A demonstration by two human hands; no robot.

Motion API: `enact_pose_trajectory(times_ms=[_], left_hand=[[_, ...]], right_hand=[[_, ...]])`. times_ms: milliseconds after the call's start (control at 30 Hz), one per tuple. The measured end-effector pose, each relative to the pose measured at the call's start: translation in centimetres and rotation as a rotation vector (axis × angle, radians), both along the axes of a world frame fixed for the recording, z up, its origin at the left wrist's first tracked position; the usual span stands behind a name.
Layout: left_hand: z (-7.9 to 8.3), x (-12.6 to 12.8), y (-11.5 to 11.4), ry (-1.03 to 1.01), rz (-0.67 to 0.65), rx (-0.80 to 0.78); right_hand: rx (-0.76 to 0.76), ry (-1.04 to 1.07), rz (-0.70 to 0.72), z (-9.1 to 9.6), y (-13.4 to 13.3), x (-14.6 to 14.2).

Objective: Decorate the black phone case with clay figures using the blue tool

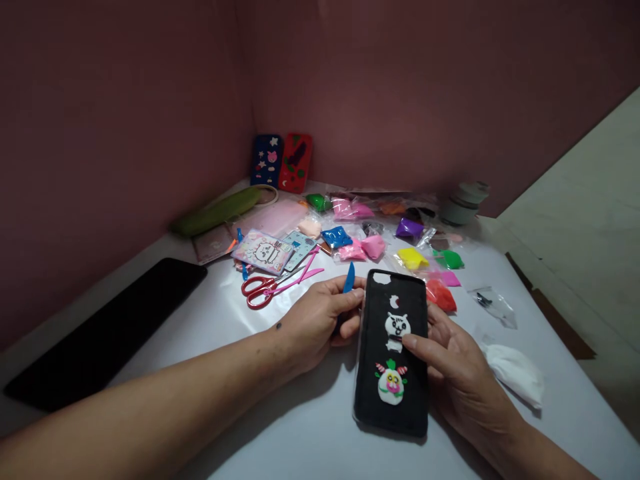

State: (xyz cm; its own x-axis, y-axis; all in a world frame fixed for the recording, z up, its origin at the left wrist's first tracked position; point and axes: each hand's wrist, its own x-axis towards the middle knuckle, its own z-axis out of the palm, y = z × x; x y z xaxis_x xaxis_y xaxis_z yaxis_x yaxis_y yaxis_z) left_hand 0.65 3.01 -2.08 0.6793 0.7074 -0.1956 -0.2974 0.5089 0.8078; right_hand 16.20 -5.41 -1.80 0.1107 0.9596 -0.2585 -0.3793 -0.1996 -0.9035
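A black phone case (370, 400) is held upright above the table, its decorated face towards me. On it are a white clay cat-like figure (397, 325), a round white figure with a green top (391, 387) and a small white apple shape (395, 302). My right hand (457, 363) grips the case from the right, with the thumb on the cat figure. Closed around a blue plastic clay knife (349, 276), my left hand (320, 313) is at the case's upper left edge; whether its fingers touch the case I cannot tell.
Red-handled scissors (257, 292) and pink plastic tools (310, 273) lie left of centre. Several bags of coloured clay (413, 257) spread behind. White clay (515, 373) sits at right, a black slab (110, 327) at left. Blue (265, 160) and red (296, 163) decorated cases lean on the wall.
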Motion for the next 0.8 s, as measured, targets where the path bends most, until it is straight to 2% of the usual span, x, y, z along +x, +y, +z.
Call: enact_pose_trajectory(times_ms=[800], left_hand=[[-0.02,-0.02,0.03,0.015,-0.009,0.018]], right_hand=[[0.005,0.079,0.017,-0.14,-0.03,0.12]])
